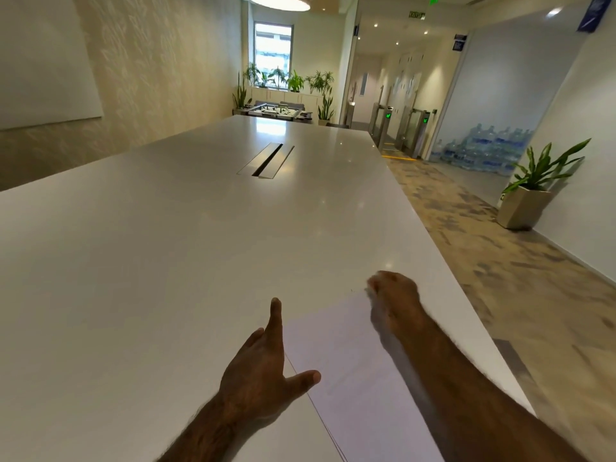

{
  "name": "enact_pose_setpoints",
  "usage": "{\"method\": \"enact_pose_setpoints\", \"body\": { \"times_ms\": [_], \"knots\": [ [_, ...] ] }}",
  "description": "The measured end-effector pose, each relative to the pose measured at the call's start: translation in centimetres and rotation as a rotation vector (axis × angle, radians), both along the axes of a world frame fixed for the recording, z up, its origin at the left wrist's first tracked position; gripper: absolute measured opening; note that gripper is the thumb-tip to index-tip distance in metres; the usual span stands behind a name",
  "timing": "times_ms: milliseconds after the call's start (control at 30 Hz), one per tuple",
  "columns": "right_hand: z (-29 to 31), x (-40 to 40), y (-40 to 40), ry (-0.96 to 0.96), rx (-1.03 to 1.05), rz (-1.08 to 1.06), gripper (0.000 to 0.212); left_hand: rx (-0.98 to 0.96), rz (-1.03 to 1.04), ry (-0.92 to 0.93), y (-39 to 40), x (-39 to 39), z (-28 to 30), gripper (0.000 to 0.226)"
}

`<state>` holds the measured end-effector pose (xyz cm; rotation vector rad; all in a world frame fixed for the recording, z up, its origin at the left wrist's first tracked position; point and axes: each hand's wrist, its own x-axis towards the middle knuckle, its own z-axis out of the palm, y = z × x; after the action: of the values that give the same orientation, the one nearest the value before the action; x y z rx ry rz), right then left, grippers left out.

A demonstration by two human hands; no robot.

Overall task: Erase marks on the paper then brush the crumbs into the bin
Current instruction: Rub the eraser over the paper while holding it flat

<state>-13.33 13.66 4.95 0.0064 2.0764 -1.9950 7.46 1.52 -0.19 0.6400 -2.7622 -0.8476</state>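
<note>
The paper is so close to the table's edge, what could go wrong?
The paper might slide or crease: the left hand holds only its left edge while the blurred right hand works at the far corner. Crumbs could drop over the table edge onto the carpet; no bin is in view.

Long white table, glossy, running away ahead of the grip, with a cable slot set in its middle, well beyond the grip. Blank whiteboard on the wall far to the left. Foosball table past the far end, potted plants ranged behind it under a window. Off to the right, patterned carpet, a plant in a pale angular pot, stacked water bottles behind frosted glass, and entry gates with green lights.
</note>
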Motion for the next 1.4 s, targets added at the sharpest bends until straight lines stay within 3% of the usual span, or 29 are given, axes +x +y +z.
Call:
{"method": "enact_pose_setpoints", "body": {
  "times_ms": [100,167,200,233,300,333,400,433,633,767,900,1067,1233,1367,1400],
  "knots": [
    [-0.3,5.4,-2.0,-0.253,-0.160,0.503,0.012,-0.029,0.007,0.012,0.2,-0.1,0.1,0.129],
    [-1.5,5.9,-2.4,-0.388,-0.155,0.606,0.017,-0.039,0.015,0.006,0.3,-0.1,0.2,0.128],
    [-1.8,4.6,-1.9,-0.370,-0.190,0.578,0.015,-0.044,0.017,0.012,0.4,-0.2,0.2,0.127],
    [-1.8,3.2,-1.4,-0.218,-0.186,0.501,0.016,-0.045,0.021,0.019,0.3,-0.1,0.1,0.126],
    [-3.2,-2.2,-0.1,0.226,-0.126,0.276,0.024,-0.040,0.022,0.035,0.2,0.0,-0.2,0.123],
    [-4.3,-5.5,0.7,0.298,-0.059,0.126,0.023,-0.039,0.013,0.041,0.1,0.1,-0.4,0.121],
    [-3.8,-8.2,1.8,0.212,0.204,-0.102,0.006,-0.048,-0.018,0.046,0.0,0.3,-0.7,0.116],
    [-2.0,-6.8,2.1,0.244,0.329,-0.175,0.015,-0.057,-0.032,0.044,0.0,0.3,-0.7,0.113],
    [0.0,3.1,0.6,0.308,0.363,0.327,0.011,-0.204,-0.121,-0.001,-0.3,-0.1,-0.8,0.088],
    [-1.7,6.1,1.3,0.689,0.700,0.523,0.020,-0.306,-0.181,-0.066,-0.1,-0.4,-0.3,0.089],
    [-2.5,6.3,2.1,0.828,0.817,0.506,0.021,-0.379,-0.195,-0.041,-0.6,-0.7,0.2,0.086],
    [-2.0,7.1,1.9,0.841,0.807,0.384,0.014,-0.271,-0.183,-0.057,-0.2,-1.1,0.5,0.098],
    [-1.3,11.1,0.7,0.889,0.692,0.726,0.019,-0.251,-0.236,-0.030,-0.7,-1.6,-0.3,0.095],
    [-1.0,8.0,1.1,0.835,0.805,0.451,0.017,-0.269,-0.214,-0.102,-0.7,-1.8,-0.2,0.101],
    [-1.1,8.1,1.1,0.854,0.811,0.465,0.017,-0.270,-0.210,-0.114,-0.7,-1.7,-0.3,0.100]
  ]
}}
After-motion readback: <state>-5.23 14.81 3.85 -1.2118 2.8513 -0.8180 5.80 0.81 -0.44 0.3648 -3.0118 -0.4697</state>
